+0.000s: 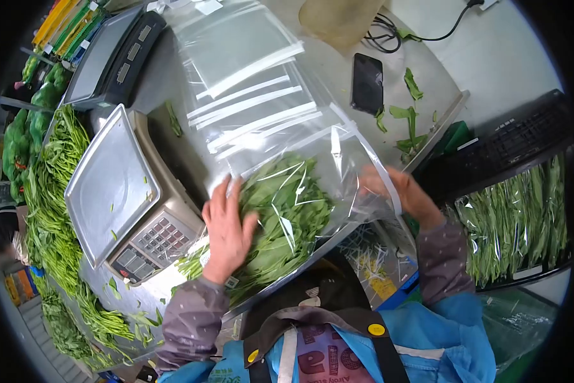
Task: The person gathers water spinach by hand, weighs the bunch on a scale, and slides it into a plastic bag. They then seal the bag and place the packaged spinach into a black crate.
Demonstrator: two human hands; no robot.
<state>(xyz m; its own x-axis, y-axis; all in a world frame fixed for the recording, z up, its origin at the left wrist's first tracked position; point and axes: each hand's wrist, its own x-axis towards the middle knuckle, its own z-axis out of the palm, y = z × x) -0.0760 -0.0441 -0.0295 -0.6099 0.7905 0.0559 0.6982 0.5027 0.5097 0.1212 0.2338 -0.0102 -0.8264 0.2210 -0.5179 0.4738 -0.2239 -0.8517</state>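
Observation:
Leafy greens lie partly inside a clear plastic bag at the table's front edge, their stems toward the lower left. My left hand rests on the left side of the greens, palm down with its fingers apart. At the bag's right side, my right hand is partly behind the clear film; its fingertips are blurred, and whether they pinch the film cannot be made out. More flat clear bags with white strips lie overlapping beyond the greens.
Left of my left hand stands a scale, with a second scale behind it. Loose greens are heaped at the far left. A phone and leaf scraps lie at the back right. A black crate holds bagged greens at right.

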